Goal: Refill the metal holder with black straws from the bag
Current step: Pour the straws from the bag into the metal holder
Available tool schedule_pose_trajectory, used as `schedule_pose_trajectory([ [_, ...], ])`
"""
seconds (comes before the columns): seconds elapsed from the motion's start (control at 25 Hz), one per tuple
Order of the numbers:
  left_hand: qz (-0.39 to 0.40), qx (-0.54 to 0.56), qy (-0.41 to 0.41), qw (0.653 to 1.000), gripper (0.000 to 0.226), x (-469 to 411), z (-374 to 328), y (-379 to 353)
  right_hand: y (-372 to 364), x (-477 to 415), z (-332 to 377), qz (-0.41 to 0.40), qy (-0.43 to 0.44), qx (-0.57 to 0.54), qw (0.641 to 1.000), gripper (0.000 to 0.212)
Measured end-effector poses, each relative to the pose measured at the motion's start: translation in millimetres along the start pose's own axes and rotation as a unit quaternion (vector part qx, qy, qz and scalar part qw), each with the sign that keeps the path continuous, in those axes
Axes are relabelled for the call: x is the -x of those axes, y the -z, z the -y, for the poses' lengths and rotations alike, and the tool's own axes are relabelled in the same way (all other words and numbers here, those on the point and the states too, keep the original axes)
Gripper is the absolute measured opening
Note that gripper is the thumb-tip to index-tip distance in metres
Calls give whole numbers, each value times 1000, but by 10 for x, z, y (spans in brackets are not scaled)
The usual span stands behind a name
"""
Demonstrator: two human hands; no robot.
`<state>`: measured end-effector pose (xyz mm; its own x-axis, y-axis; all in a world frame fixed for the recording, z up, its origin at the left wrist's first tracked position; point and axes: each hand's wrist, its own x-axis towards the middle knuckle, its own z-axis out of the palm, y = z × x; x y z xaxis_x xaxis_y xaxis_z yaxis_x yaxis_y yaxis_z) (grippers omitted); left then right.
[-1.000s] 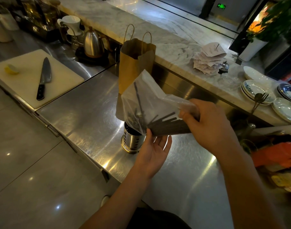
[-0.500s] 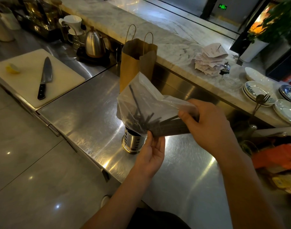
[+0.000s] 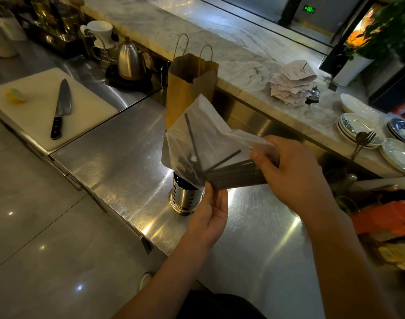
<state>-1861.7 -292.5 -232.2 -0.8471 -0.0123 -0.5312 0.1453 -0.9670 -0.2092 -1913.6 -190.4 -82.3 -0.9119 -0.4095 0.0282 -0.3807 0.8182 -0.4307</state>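
A clear plastic bag of black straws hangs tilted over the shiny perforated metal holder, which stands on the steel counter. My right hand grips the bag's closed end with the straw bundle inside it. My left hand sits just below the bag, fingers pinching the lower edge of the straw bundle beside the holder. Some straws fan out loose inside the bag, and its open end droops over the holder's mouth, hiding most of the inside.
A brown paper bag stands behind the holder. At the left lie a white cutting board with a knife and lemon piece. A kettle is at the back. Receipts and stacked plates sit on the marble ledge.
My left hand has closed its fingers up onto the lower edge of the straw bundle. The loose straws in the bag have shifted down toward the holder.
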Motion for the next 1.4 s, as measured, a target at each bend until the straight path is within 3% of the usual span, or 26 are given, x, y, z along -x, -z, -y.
schedule_pose_trajectory([
  [1.4,7,-22,-3,1000,22,13,13,-21,38,-92,9,1,5,9,1000,51],
])
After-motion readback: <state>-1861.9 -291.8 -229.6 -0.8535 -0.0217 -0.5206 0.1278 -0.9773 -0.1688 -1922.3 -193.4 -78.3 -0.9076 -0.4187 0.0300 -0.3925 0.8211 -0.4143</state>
